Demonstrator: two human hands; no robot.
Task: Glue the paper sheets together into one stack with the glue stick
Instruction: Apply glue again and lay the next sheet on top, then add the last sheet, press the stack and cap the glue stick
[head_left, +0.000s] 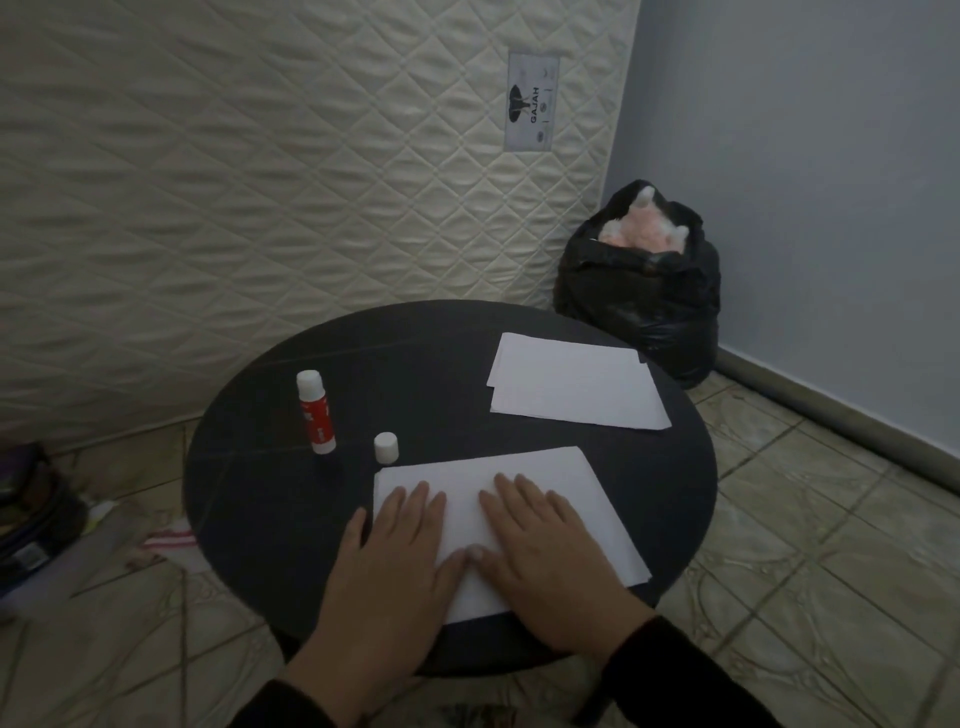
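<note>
A white paper sheet (566, 483) lies at the near side of the round dark table (249, 467). My left hand (389, 561) and my right hand (550, 556) press flat on it, fingers straight, thumbs almost touching. Two more white sheets (571, 384), slightly offset on each other, lie at the table's far right. A red and white glue stick (316, 412) stands upright at the left, uncapped as far as I can tell. Its small white cap (386, 448) stands beside it, just beyond the near sheet's far edge.
A quilted mattress (260, 182) leans upright behind the table. A stuffed black plastic bag (644, 301) sits on the tiled floor at the back right by the blue wall. Clutter and dark bags (36, 519) lie on the floor at the left.
</note>
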